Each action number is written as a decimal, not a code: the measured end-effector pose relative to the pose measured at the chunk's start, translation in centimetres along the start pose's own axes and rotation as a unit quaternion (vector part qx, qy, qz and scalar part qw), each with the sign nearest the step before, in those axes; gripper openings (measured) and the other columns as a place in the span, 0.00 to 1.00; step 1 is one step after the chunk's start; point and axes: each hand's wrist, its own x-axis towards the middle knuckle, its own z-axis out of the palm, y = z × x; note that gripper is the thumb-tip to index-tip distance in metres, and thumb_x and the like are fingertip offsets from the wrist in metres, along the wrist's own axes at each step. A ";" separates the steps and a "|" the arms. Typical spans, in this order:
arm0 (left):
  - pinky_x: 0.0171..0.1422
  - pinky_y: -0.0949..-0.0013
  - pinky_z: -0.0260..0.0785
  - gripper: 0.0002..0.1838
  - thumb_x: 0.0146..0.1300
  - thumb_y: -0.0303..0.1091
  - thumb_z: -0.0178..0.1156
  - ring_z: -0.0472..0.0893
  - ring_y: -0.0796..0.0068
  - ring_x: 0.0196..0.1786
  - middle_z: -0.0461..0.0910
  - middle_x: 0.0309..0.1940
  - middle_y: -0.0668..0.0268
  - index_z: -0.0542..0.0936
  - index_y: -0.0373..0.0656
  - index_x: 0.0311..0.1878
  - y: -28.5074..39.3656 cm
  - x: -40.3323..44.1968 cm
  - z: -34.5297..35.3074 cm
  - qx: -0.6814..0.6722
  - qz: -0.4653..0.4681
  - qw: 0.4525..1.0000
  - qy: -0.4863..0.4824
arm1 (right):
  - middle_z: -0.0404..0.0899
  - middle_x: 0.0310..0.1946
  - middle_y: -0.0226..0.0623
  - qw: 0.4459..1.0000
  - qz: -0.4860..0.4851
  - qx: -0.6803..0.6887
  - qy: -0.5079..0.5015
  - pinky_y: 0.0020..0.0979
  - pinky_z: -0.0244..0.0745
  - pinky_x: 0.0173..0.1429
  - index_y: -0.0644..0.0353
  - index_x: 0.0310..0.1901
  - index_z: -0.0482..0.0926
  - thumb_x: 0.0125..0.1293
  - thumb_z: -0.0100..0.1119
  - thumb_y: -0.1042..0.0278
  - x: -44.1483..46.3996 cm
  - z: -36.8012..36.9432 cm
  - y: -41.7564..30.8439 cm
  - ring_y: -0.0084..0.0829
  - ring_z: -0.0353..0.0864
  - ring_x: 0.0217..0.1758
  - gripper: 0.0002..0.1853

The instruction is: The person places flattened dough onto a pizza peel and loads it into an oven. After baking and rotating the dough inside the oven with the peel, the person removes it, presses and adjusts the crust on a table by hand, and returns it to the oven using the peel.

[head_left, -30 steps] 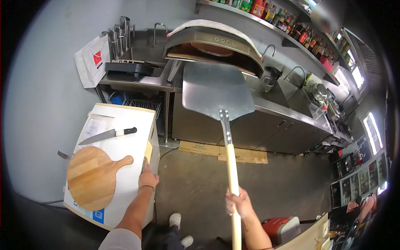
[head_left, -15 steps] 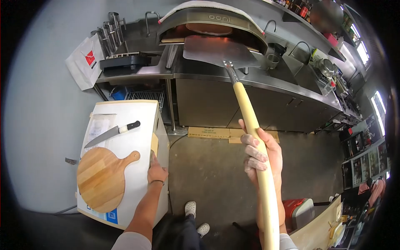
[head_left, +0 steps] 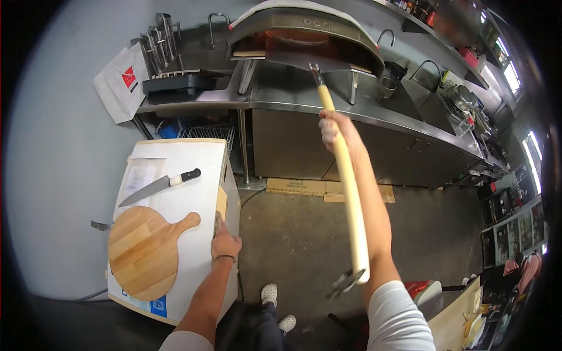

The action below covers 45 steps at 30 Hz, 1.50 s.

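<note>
My right hand (head_left: 336, 130) is closed around the pale wooden handle of a pizza peel (head_left: 346, 196). The peel's metal blade reaches into the mouth of a pizza oven (head_left: 319, 26), and its far part is in shadow, with a reddish glow behind. Whether anything lies on the blade, I cannot make out. At the side edge of a white-topped cabinet (head_left: 202, 161), my left hand (head_left: 225, 241) rests with a finger stretched forward beside a tan piece; its other fingers are partly hidden. On that top lie a round wooden board (head_left: 143, 253) and a knife (head_left: 159, 187).
The oven stands on a steel counter (head_left: 293, 96). A black tray (head_left: 178, 86) and a white paper bag (head_left: 122, 85) are at the left. A glass (head_left: 387, 87) and a sink are right of the oven. Flat cardboard (head_left: 298, 186) lies on the floor.
My right hand has moved forward and up along with the peel, and the blade has gone deeper into the oven. The handle's rear end now shows. My left hand has stayed at the cabinet.
</note>
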 end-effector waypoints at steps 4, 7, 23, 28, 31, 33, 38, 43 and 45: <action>0.46 0.62 0.76 0.49 0.49 0.41 0.60 0.81 0.57 0.39 0.74 0.46 0.50 0.46 0.38 0.71 -0.2 0.1 0.4 0.011 0.010 1.000 0.015 | 0.62 0.15 0.23 1.000 -0.005 -0.016 0.003 0.19 0.56 0.13 0.60 0.37 0.65 0.64 0.48 0.74 2.5 -0.5 0.7 0.15 0.58 0.11 0.03; 0.46 0.62 0.76 0.49 0.49 0.41 0.60 0.81 0.57 0.39 0.73 0.48 0.49 0.47 0.37 0.71 0.0 0.0 0.2 0.010 0.007 1.000 0.005 | 0.63 0.15 0.25 0.998 -0.042 -0.037 0.011 0.22 0.57 0.13 0.58 0.37 0.66 0.62 0.49 0.74 1.3 -0.4 4.5 0.17 0.59 0.10 0.03; 0.45 0.62 0.76 0.48 0.49 0.41 0.58 0.81 0.57 0.39 0.74 0.46 0.49 0.47 0.37 0.71 -0.4 0.2 0.4 -0.001 0.017 1.000 0.021 | 0.63 0.15 0.24 0.997 -0.004 0.074 0.021 0.21 0.58 0.13 0.54 0.33 0.62 0.65 0.50 0.70 2.5 3.8 3.8 0.17 0.61 0.11 0.06; 0.45 0.62 0.76 0.48 0.48 0.41 0.59 0.81 0.56 0.39 0.74 0.47 0.49 0.48 0.38 0.71 -0.2 0.3 0.2 -0.010 0.002 1.000 -0.007 | 0.61 0.13 0.22 0.998 -0.012 0.054 -0.019 0.21 0.57 0.13 0.53 0.31 0.63 0.64 0.49 0.72 7.4 0.8 1.8 0.17 0.59 0.10 0.06; 0.45 0.62 0.76 0.48 0.47 0.41 0.59 0.81 0.56 0.39 0.73 0.48 0.47 0.49 0.37 0.71 -0.6 0.3 0.7 -0.016 0.009 1.000 0.001 | 0.61 0.13 0.22 0.998 -0.049 0.030 -0.016 0.22 0.56 0.13 0.54 0.33 0.64 0.63 0.48 0.74 7.4 0.9 4.1 0.17 0.58 0.10 0.04; 0.45 0.62 0.76 0.48 0.47 0.41 0.59 0.81 0.56 0.40 0.73 0.49 0.46 0.49 0.37 0.71 -0.4 0.3 0.7 -0.019 0.006 1.000 0.002 | 0.61 0.13 0.23 0.997 -0.071 0.005 -0.013 0.23 0.57 0.15 0.54 0.34 0.65 0.62 0.47 0.75 6.8 0.9 5.6 0.18 0.59 0.11 0.04; 0.46 0.62 0.76 0.48 0.47 0.41 0.59 0.80 0.56 0.42 0.71 0.52 0.45 0.50 0.35 0.70 -0.2 0.2 0.2 -0.008 0.002 1.000 -0.011 | 0.62 0.14 0.24 0.995 -0.099 0.022 0.000 0.24 0.58 0.15 0.54 0.32 0.64 0.62 0.47 0.75 4.6 2.0 7.3 0.19 0.59 0.11 0.04; 0.50 0.60 0.74 0.48 0.48 0.41 0.59 0.79 0.54 0.45 0.73 0.50 0.45 0.49 0.34 0.70 -4.2 2.0 8.6 0.040 0.119 0.975 0.182 | 0.63 0.14 0.27 0.990 -0.134 0.038 0.032 0.27 0.64 0.17 0.58 0.30 0.63 0.62 0.49 0.72 7.7 7.8 6.6 0.23 0.62 0.13 0.06; 0.57 0.60 0.70 0.45 0.47 0.43 0.59 0.77 0.51 0.50 0.71 0.54 0.40 0.56 0.31 0.68 0.4 -0.1 -0.1 -0.026 0.010 0.999 -0.017 | 0.63 0.16 0.29 0.989 -0.118 0.065 0.062 0.27 0.64 0.18 0.59 0.31 0.62 0.63 0.49 0.70 8.9 10.8 5.9 0.24 0.64 0.14 0.07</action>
